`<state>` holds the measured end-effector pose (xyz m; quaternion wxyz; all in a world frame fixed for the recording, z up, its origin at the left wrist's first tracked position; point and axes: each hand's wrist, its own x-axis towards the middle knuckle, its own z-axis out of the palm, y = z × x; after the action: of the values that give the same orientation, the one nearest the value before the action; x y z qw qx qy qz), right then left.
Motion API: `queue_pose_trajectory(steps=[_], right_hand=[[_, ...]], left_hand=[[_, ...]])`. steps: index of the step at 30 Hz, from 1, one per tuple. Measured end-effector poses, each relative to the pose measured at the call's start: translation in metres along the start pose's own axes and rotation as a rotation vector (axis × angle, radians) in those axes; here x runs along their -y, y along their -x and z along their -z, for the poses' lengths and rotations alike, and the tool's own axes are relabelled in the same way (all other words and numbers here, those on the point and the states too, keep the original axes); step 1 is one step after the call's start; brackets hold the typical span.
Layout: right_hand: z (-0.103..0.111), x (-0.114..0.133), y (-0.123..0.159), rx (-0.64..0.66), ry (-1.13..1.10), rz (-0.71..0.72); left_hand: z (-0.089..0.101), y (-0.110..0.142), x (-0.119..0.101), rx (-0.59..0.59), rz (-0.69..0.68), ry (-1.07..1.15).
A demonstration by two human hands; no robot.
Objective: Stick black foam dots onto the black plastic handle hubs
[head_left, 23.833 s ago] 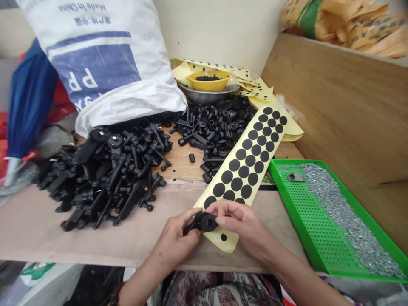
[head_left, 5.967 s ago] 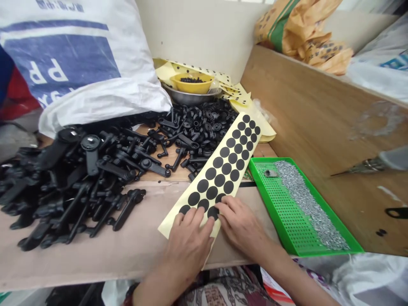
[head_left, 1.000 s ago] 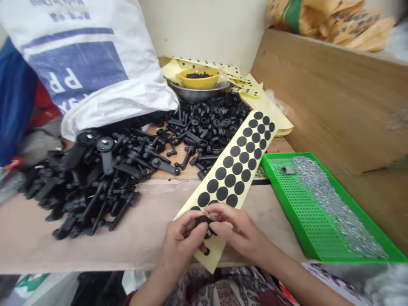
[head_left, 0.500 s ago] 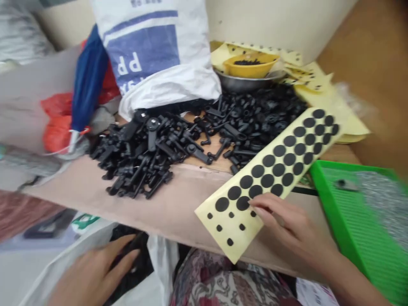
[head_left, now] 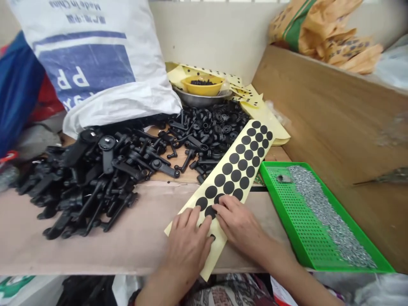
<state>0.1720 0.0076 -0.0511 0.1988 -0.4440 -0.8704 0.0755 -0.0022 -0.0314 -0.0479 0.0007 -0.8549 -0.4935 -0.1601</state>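
A long pale-yellow sheet of round black stickers (head_left: 236,175) lies aslant on the bench in front of me, its near end over the bench edge. My left hand (head_left: 188,240) rests on the lower end of this sheet, its fingers stretched out and slightly apart. Close beside it, my right hand (head_left: 237,221) is closed in a pinch at the edge of a round black sticker (head_left: 209,212) in the lowest row. That sticker is partly covered by fingertips, and whether its edge is lifted I cannot tell.
Black plastic crank handles (head_left: 95,182) are heaped to the left, with round black parts (head_left: 219,123) behind. A green tray (head_left: 306,229) of small metal pieces stands right. At the back are a white sack (head_left: 105,55), a yellow bowl (head_left: 204,88) and a wooden partition (head_left: 325,110).
My left hand has come up from the bag of black parts below the bench onto the sheet. The right hand stays at the sheet's lower rows. The view has swung right.
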Motion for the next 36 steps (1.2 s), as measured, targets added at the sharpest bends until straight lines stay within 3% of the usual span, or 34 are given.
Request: queue_pose_trajectory(steps=[5, 11, 16, 20, 28, 36], right_hand=[[0.005, 0.001, 0.005, 0.031, -0.075, -0.008], [-0.002, -0.001, -0.001, 0.044, 0.043, -0.001], [0.008, 0.002, -0.003, 0.062, -0.12, -0.014], [0.016, 0.002, -0.002, -0.009, -0.198, -0.028], [0.004, -0.001, -0.006, 0.003, -0.014, -0.038], [0.006, 0.007, -0.003, 0.011, -0.353, -0.075]], left_hand=[[-0.001, 0.007, -0.002, 0.013, -0.017, 0.027], [0.0, 0.001, -0.003, 0.024, 0.006, 0.044], [-0.003, 0.0, -0.002, 0.017, 0.006, 0.023], [-0.004, 0.001, -0.002, 0.025, 0.007, 0.041], [-0.004, 0.0, -0.001, -0.011, 0.002, 0.015], [-0.004, 0.002, -0.003, 0.042, 0.022, 0.067]])
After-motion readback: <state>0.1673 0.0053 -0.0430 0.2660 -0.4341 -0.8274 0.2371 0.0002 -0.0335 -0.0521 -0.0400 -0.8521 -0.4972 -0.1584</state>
